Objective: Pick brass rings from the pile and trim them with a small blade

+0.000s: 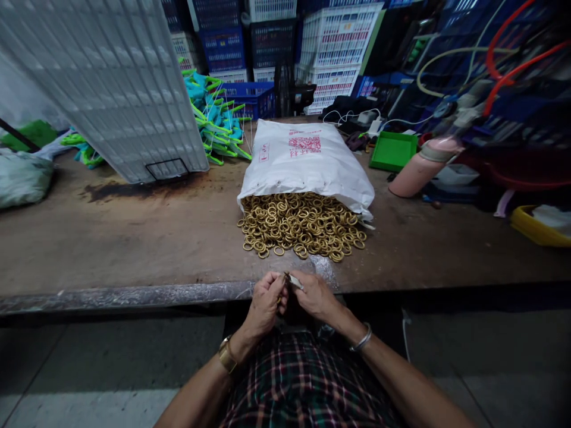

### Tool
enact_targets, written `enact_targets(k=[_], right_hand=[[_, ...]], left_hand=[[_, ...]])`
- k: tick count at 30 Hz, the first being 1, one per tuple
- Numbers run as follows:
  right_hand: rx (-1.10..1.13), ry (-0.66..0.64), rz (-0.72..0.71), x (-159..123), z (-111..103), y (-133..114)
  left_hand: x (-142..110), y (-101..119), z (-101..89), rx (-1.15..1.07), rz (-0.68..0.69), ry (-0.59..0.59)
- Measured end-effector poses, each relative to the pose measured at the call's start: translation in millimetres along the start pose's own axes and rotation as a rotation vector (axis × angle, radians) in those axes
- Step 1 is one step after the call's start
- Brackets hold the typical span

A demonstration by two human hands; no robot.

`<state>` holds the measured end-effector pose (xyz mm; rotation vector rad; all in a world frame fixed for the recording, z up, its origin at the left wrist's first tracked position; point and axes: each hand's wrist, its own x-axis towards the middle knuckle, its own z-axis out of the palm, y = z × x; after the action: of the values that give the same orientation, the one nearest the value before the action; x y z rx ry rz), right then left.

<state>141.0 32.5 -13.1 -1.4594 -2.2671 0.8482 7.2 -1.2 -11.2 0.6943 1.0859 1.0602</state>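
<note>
My left hand (266, 303) and my right hand (314, 294) meet at the table's front edge, fingers pinched together. Between them sits a small brass ring and a pale flat piece (293, 282); which hand grips which I cannot make out exactly. A gold watch sits on my left wrist and a silver bangle on my right. Just beyond the hands lies a heap of brass rings (301, 229) spilling from the open mouth of a white sack (307, 160) with red print.
A worn brown table (134, 238) runs across the view. A grey ribbed panel (111, 83) leans at the left; teal and green plastic parts (214, 119) lie behind it. A green tray (393, 151), a pink cylinder (417, 172) and stacked crates (334, 41) stand at the back.
</note>
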Motion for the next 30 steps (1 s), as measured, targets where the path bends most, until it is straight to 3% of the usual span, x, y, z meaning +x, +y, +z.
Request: enact_targets(k=[8, 22, 26, 30], right_hand=[[-0.229, -0.088, 0.032, -0.7, -0.2, -4.6], [-0.331, -0.212, 0.074, 1.7, -6.4, -8.2], [-0.424, -0.129, 0.118, 11.2, -9.2, -0.3], [-0.438, 0.009, 0.097, 26.4, -6.8, -0.1]], left_hand=[[1.3, -2.7, -4.6, 0.109, 0.050, 0.023], [-11.9, 1.9, -3.6, 0.257, 0.130, 0.041], [-27.1, 13.4, -0.6, 0.185, 0.152, -0.090], [-28.3, 23.8, 1.2, -0.071, 0.035, -0.183]])
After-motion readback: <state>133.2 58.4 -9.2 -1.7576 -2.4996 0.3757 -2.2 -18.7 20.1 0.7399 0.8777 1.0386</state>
